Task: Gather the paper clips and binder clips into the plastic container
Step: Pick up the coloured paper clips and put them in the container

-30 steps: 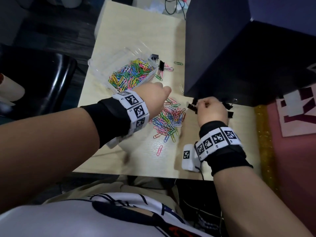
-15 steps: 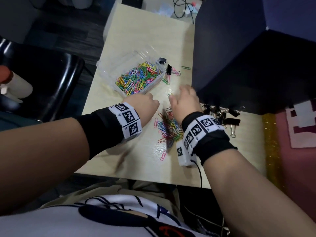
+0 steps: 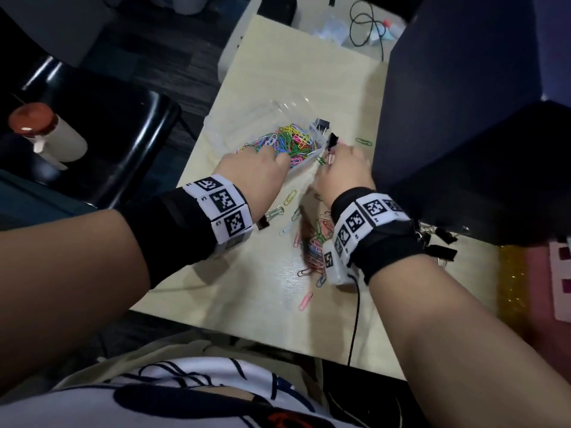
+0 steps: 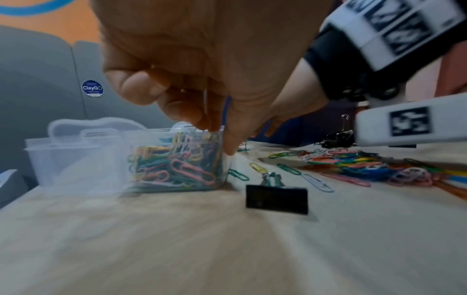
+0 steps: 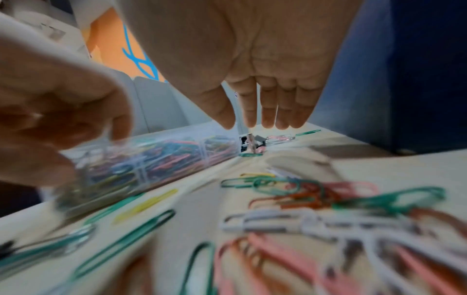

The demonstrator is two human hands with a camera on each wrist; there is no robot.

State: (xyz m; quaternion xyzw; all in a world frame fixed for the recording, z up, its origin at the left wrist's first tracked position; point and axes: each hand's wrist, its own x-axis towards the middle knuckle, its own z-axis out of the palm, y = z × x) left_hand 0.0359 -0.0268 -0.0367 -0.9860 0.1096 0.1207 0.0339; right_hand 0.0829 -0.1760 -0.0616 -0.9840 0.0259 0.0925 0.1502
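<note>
both hands at the near corner of the container

your left hand sits at the near corner of the plastic container, fingers curled down over its rim and the thumb pressed along the outside wall. whether they pinch any clips is not clear in the blur. your right hand hovers just beside the same corner with the fingers straight and close together, pointing down, nothing in them.

the container stands on the pale table and holds a heap of coloured paper clips. a loose pile of paper clips lies on the table under your right wrist, with a few strays around it. one black binder clip lies near your left wrist, two more stand against the container's far end, and a cluster of binder clips lies to the right by the dark box.
</note>
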